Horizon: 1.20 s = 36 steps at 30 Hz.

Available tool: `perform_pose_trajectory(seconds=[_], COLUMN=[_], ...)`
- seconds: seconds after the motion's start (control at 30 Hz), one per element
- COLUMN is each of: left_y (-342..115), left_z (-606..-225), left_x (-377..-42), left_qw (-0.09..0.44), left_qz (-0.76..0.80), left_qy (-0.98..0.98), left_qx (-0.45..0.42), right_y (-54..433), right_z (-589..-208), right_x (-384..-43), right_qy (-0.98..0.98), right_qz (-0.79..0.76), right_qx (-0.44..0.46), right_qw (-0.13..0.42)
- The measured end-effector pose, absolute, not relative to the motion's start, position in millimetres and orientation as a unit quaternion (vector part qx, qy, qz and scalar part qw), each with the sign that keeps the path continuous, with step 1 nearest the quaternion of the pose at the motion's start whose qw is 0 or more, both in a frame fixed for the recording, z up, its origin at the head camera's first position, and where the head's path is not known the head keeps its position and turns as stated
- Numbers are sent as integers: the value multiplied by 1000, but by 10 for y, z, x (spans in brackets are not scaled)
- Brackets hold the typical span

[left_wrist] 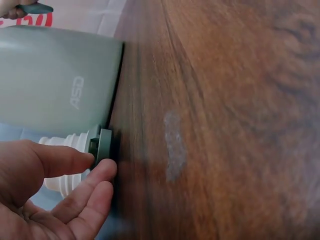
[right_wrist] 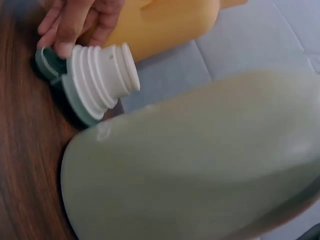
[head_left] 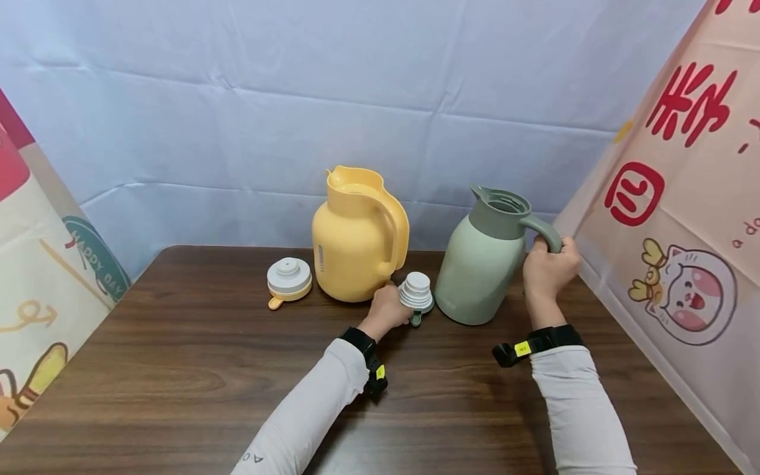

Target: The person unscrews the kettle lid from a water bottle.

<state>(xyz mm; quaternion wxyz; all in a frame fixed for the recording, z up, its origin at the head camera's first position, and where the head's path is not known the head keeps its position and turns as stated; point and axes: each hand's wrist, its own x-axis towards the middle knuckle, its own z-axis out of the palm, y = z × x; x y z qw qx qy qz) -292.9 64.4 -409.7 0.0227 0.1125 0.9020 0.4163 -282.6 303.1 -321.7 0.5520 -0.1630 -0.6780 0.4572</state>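
A light green vacuum jug [head_left: 482, 260] with an uncovered mouth stands at the right on the table. My right hand [head_left: 551, 267] grips its darker green handle [head_left: 543, 231]. Left of the jug's base lies its stopper lid [head_left: 417, 292], upside down, with the white ribbed plug upward and the green rim and tab on the table. My left hand [head_left: 388, 309] pinches the lid's rim; in the left wrist view the thumb and fingertips [left_wrist: 106, 169] meet at its green edge [left_wrist: 104, 145]. The right wrist view shows the white plug [right_wrist: 102, 75] between that hand and the jug.
A yellow jug [head_left: 350, 244], also uncovered, stands behind my left hand. Its white and yellow lid [head_left: 289, 277] lies upside down to its left. The brown wooden table [head_left: 196, 369] backs onto a pale cloth [head_left: 249, 132], with printed cloths at both sides.
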Motion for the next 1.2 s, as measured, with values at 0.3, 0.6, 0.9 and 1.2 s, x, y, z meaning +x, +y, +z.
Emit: perform_pose_trajectory(seconds=[0.3, 0.6, 0.9, 1.2], left_y=[581, 598, 558, 502], left_z=[-4072, -4081, -4096, -4083], left_x=[-2944, -2938, -2900, -2870], left_qw=[26, 27, 50, 42], left_qz=[392, 398, 404, 398], left_qy=[912, 910, 907, 904], left_qx=[118, 112, 106, 149], right_y=[3032, 3078, 3112, 3151], right_z=[-3201, -3206, -3228, -3144], right_x=[-2834, -2818, -2817, -2651], right_qy=[-691, -700, -699, -783], right_qz=[469, 469, 468, 439], right_qx=[-135, -127, -125, -140], right_qw=[534, 523, 527, 417])
